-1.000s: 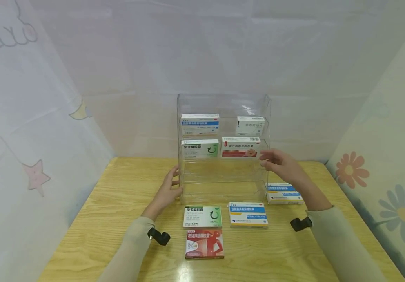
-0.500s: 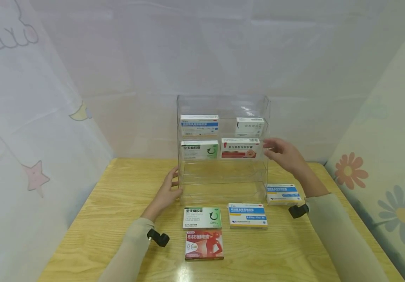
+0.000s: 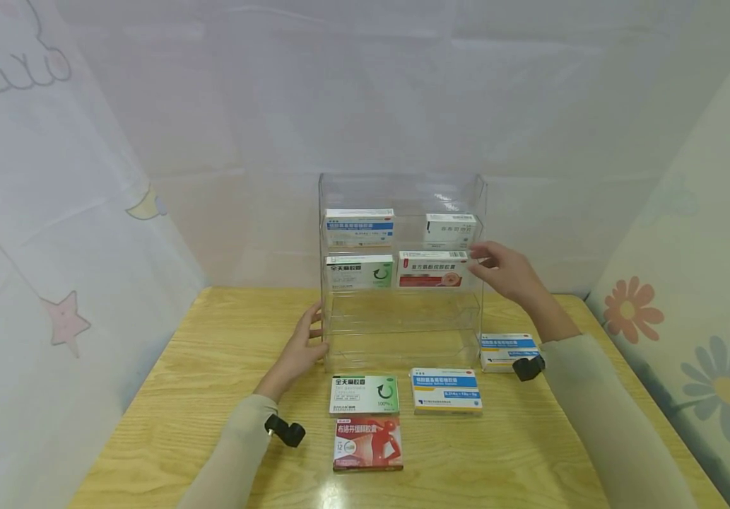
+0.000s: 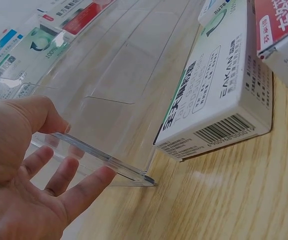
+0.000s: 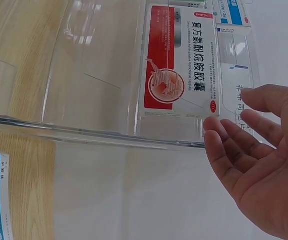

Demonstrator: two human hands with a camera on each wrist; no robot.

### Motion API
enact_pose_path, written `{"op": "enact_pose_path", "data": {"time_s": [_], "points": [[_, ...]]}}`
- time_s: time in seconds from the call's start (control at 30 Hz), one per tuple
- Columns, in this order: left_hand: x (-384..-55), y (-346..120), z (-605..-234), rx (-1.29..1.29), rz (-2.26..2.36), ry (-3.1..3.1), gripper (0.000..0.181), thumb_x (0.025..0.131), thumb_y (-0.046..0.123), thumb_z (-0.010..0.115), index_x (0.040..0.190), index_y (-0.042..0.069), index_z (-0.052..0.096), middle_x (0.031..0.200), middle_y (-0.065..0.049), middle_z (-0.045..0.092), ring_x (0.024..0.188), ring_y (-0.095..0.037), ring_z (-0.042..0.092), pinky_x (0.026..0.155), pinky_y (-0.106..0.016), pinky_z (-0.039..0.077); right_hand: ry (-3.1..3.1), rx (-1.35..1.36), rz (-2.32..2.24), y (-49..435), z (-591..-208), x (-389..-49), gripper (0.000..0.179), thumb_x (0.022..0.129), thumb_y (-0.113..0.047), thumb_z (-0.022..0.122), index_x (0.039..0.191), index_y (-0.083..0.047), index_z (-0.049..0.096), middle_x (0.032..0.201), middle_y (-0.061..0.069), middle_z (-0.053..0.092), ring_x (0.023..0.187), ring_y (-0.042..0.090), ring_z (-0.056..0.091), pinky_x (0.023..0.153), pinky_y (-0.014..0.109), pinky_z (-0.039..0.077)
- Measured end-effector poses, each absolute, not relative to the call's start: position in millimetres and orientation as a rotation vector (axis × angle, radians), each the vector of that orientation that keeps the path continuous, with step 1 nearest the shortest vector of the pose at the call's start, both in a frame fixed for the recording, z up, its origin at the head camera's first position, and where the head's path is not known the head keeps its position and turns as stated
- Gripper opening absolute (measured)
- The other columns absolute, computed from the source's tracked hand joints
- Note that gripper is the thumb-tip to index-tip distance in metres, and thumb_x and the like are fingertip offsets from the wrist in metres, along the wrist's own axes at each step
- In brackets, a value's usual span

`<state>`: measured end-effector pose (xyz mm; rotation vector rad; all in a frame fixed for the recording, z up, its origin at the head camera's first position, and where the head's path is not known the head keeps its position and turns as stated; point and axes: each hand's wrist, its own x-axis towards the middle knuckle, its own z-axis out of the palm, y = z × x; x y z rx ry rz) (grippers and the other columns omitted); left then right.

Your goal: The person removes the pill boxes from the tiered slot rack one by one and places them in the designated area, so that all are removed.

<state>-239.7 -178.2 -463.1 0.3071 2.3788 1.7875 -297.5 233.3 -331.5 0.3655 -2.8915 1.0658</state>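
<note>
Now, left hand (image 3: 297, 346): thumb and fingers straddle the side edge of the clear plastic tiered rack (image 3: 403, 329), pinching it.
Right hand (image 3: 509, 272): loosely curled, thumb and fingers apart, holding nothing.
White-and-red cardboard medicine box (image 3: 432, 270): in the rack, just beside the right fingertips; contact unclear.
Handling: light end pressure, rack steadied, probably works best.
Left wrist view: shows a barcode (image 4: 224, 128) on the bench's (image 4: 209, 205) green-and-white cardboard box (image 4: 211, 85), hidden from the head camera.

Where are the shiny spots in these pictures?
Head view: a white patch of glare on the wooden table, bottom middle, and a small glint high on the clear rack; right wrist view: whitish glints on the rack, top left; left wrist view: a faint sheen on the table beside the green-and-white box.
</note>
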Motion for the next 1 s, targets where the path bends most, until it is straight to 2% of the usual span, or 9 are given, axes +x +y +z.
{"op": "enact_pose_path", "data": {"time_s": [0.4,0.7,1.0], "points": [[-240,-179,-464,0.303,1.783,2.381,0.086,0.094,-0.003,0.058,0.164,0.020,0.012,0.161,-0.021,0.022,0.140,-0.046,0.035,0.093,-0.047,0.055,-2.974,0.338,1.004,224,-322,-310,0.053,0.102,-0.030,0.058,0.150,-0.009,0.047,0.148,0.017,0.051,0.125,0.038,0.055,0.096,0.055,0.051],[-237,-178,-461,0.298,1.769,2.378,0.084,0.096,-0.001,0.057,0.163,0.018,0.011,0.161,-0.020,0.021,0.141,-0.048,0.033,0.091,-0.046,0.056,-3.017,0.318,0.978,220,-322,-317,0.051,0.103,-0.027,0.057,0.151,-0.011,0.047,0.146,0.018,0.053,0.103,0.031,0.066,0.084,0.044,0.055],[-234,-177,-461,0.291,1.758,2.402,0.084,0.096,0.000,0.058,0.163,0.017,0.011,0.161,-0.019,0.021,0.140,-0.045,0.035,0.091,-0.046,0.055,-3.021,0.345,0.913,215,-322,-316,0.048,0.102,-0.020,0.058,0.148,-0.008,0.050,0.145,0.019,0.051,0.106,0.034,0.062,0.082,0.045,0.055]]}}
